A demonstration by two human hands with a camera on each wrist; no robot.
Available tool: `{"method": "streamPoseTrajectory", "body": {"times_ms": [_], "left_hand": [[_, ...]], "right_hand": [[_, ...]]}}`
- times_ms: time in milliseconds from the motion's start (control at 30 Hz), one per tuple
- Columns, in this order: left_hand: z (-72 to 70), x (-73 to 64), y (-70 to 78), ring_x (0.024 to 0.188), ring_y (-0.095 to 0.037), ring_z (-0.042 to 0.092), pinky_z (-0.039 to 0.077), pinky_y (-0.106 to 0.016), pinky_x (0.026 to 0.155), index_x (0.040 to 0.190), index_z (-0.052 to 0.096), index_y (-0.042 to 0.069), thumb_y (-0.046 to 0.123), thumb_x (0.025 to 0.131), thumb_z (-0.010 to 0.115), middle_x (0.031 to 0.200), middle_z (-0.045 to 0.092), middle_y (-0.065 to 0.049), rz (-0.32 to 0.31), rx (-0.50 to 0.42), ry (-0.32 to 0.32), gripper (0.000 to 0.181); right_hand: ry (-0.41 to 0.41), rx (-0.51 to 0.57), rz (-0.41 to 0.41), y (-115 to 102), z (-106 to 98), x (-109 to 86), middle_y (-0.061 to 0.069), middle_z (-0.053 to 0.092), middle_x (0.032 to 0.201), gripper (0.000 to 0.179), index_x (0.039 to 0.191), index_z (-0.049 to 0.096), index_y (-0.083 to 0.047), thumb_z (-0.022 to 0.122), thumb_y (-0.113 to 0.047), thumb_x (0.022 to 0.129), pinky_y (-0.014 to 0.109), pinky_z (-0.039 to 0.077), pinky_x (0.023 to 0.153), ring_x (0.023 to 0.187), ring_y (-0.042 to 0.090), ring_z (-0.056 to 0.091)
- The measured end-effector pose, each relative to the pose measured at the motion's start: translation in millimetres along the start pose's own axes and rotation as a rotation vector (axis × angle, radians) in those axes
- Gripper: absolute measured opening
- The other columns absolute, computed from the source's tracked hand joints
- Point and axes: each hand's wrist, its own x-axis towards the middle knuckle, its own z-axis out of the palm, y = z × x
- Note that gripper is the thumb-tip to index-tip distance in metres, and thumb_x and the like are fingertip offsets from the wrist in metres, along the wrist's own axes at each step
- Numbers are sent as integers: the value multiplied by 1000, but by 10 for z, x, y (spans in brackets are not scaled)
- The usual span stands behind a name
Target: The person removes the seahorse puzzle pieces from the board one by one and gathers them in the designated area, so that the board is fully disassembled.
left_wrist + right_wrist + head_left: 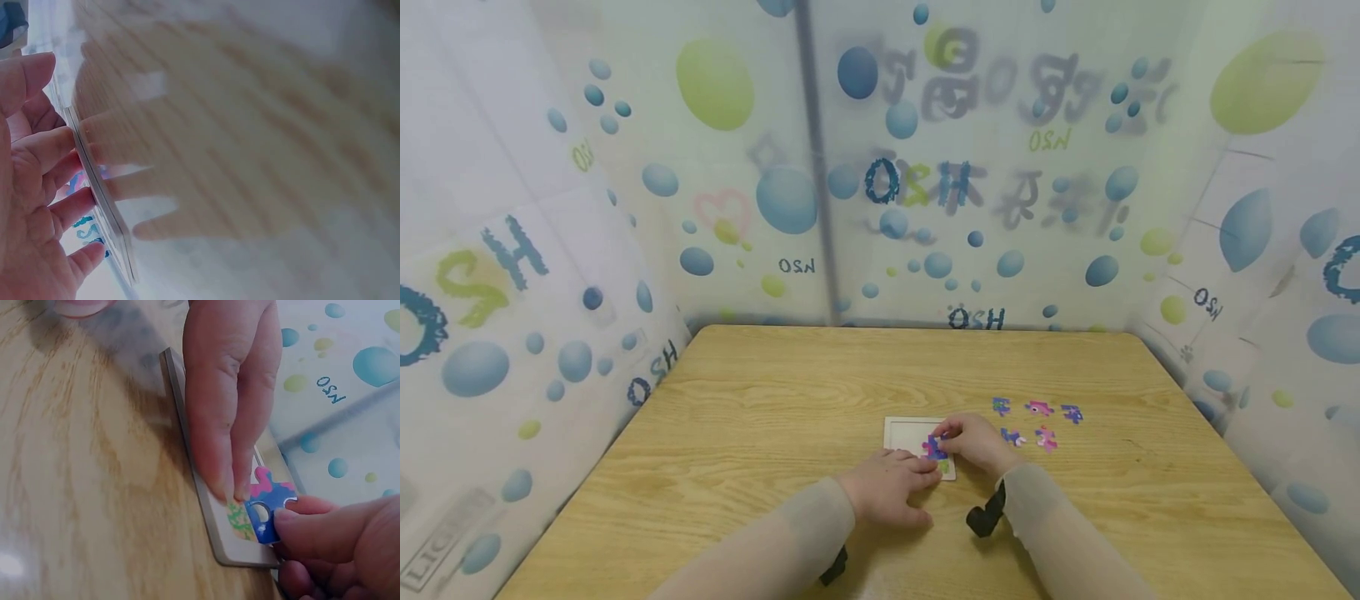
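Observation:
My right hand (979, 443) pinches a blue and pink jigsaw puzzle piece (273, 495) between thumb and fingers, close over the right side of a pale puzzle board (887, 433). Next to it, at the board's near right corner, lies a green and peach puzzle piece (240, 520). The left hand (889, 490) rests on the board's near edge with its fingers extended, fingertips right at these two pieces. In the left wrist view, the left fingers (56, 150) reach over the thin edge of the board (103, 194). Much of the board's front is hidden under that hand.
Several loose puzzle pieces lie right of the board, among them a pink one (1046, 439) and a purple one (1072, 413). Everything rests on a wooden table (760, 392). Printed curtains (925, 250) enclose its back and sides.

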Motion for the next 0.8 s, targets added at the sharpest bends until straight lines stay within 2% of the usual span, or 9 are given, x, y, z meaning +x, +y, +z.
{"method": "streamPoseTrajectory", "body": {"times_ms": [233,500,633,800], "left_hand": [[0,-12,1,138,-19,34,30,-48,111,146,43,25,59,91,50,152,34,9,3,12,12,66],[-5,-5,7,137,-18,35,31,-46,111,146,43,25,59,91,49,152,35,9,16,31,18,65],[7,2,-4,137,-17,34,30,-44,111,146,43,25,59,91,49,153,34,9,18,38,17,66],[4,1,-10,138,-16,32,28,-44,112,146,43,25,59,91,50,153,34,10,9,4,-6,66]], "right_hand": [[-8,36,-1,-11,-24,5,4,58,85,7,90,66,-9,71,-8,86,32,39,74,81,20,50],[-13,59,-5,4,-30,8,5,58,86,9,91,65,-11,71,-9,86,32,39,71,80,21,50],[5,126,3,31,-39,4,6,58,90,10,96,66,-10,69,-8,86,30,41,71,82,22,51],[7,230,-4,71,-85,-7,6,61,99,14,102,70,-9,65,-7,90,29,42,70,86,22,50]]}}
